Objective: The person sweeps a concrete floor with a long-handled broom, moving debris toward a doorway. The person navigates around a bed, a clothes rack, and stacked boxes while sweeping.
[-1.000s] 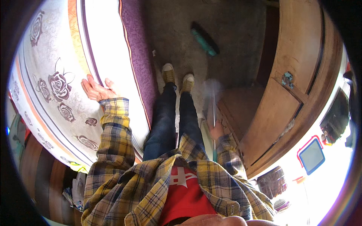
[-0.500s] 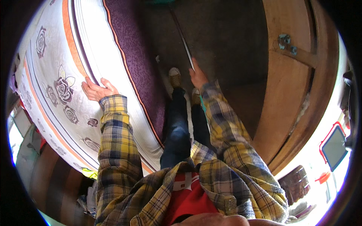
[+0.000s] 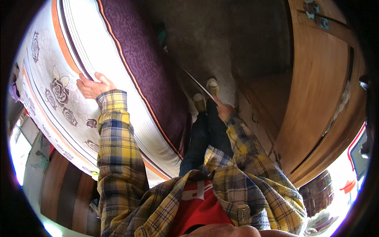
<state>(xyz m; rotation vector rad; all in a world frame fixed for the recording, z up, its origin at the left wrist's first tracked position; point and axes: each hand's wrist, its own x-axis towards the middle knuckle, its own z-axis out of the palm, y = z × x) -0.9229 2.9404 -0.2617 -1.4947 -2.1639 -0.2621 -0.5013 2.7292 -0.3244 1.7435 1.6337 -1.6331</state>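
Observation:
My left hand (image 3: 94, 85) lies on the bedsheet (image 3: 59, 93), its thumb apart from its loosely bent fingers, beside an orange and dark stripe. White and patterned with dark roses, the sheet covers the bed. A long thin pole (image 3: 196, 83) slants down to the floor, and my right hand (image 3: 224, 110) is closed around its near end. Towards the bed's shadowed side, a green shape (image 3: 161, 34) shows near the pole's far end; it is too dark to tell what kind of head it is.
Purple cloth with an orange edge (image 3: 136, 63) hangs down the bed's side. On the right stands a wooden cabinet or door (image 3: 316, 83) with a metal latch (image 3: 312, 8). Dark floor (image 3: 213, 43) lies between them, under my shoes (image 3: 212, 85). A brown object (image 3: 318, 193) is at lower right.
My right hand has drawn the pole back nearer my body, and its far end has swung left toward the bed. My feet have shifted. The left hand stays on the sheet.

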